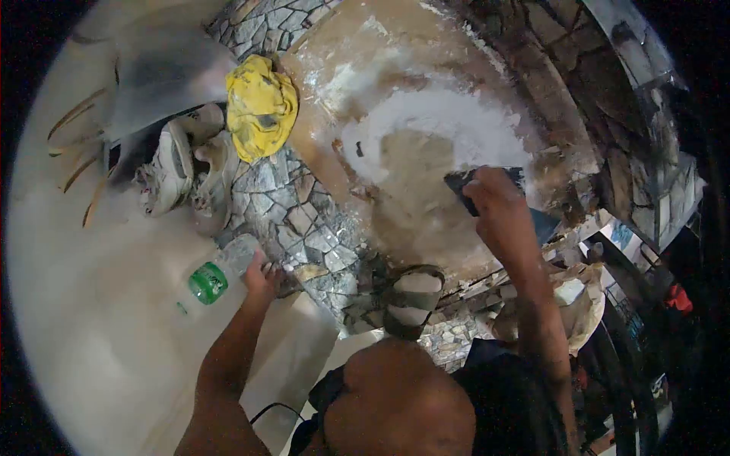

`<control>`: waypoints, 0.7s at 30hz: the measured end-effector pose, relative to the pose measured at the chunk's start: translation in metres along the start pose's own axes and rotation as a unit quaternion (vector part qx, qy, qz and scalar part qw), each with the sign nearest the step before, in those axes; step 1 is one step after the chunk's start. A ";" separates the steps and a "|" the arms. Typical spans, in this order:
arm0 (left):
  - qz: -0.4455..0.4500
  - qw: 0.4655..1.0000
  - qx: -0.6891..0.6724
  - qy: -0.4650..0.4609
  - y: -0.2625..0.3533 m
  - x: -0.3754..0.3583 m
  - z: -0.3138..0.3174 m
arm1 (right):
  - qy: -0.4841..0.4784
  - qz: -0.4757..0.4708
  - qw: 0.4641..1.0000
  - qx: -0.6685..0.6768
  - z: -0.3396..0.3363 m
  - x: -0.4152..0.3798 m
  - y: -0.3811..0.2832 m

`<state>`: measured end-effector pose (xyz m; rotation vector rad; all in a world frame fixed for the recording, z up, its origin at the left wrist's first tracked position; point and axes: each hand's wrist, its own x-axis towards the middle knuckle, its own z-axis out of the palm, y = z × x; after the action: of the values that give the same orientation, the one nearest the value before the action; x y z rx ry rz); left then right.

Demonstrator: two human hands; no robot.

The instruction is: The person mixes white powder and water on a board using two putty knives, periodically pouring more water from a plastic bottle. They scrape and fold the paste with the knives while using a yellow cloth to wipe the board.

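My right hand [498, 201] is closed on a dark flat trowel [458, 181] above a tan board [315, 156]. On that board a ring of white powder [411, 110] surrounds a wet beige patch [414, 163], and the trowel is over its right side. My left hand [262, 280], fingers curled, grips one end of a clear plastic bottle [239, 254]. The bottle lies tilted with its green label [207, 283] and small green cap [182, 308] towards the lower left. Part of the trowel is hidden behind my hand.
A stained yellow cloth [262, 106] lies against the board's left edge. Beside it is a pair of worn sneakers [171, 167]. My sandalled foot [414, 292] stands at the board's near edge on stone-patterned floor [304, 220]. A crumpled, torn bag [582, 304] is at right.
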<state>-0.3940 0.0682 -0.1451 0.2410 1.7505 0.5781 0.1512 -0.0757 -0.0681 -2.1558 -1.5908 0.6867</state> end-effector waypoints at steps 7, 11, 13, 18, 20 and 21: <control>0.159 0.973 -0.106 0.131 0.021 -0.034 0.060 | 0.045 -0.038 0.997 0.047 0.003 -0.007 -0.003; 0.241 0.915 -0.166 0.278 0.033 -0.055 0.087 | 0.010 -0.004 1.000 0.010 0.011 -0.009 -0.009; 0.255 0.888 -0.200 0.326 0.038 -0.038 0.072 | 0.067 -0.035 0.997 0.006 0.027 -0.012 -0.005; 0.378 0.859 -0.150 0.312 0.048 -0.025 0.073 | 0.008 -0.048 0.998 -0.035 0.010 -0.006 -0.003; 0.424 0.840 -0.086 0.327 0.055 0.000 0.051 | 0.021 -0.057 0.996 -0.065 0.006 -0.004 0.001; 0.428 0.836 -0.096 0.330 0.056 -0.004 0.061 | 0.030 -0.061 0.995 -0.079 0.006 -0.002 0.002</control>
<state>-0.3424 0.1296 -0.1237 0.7754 2.1772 1.6359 0.1494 -0.0780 -0.0737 -2.1436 -1.7815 0.4674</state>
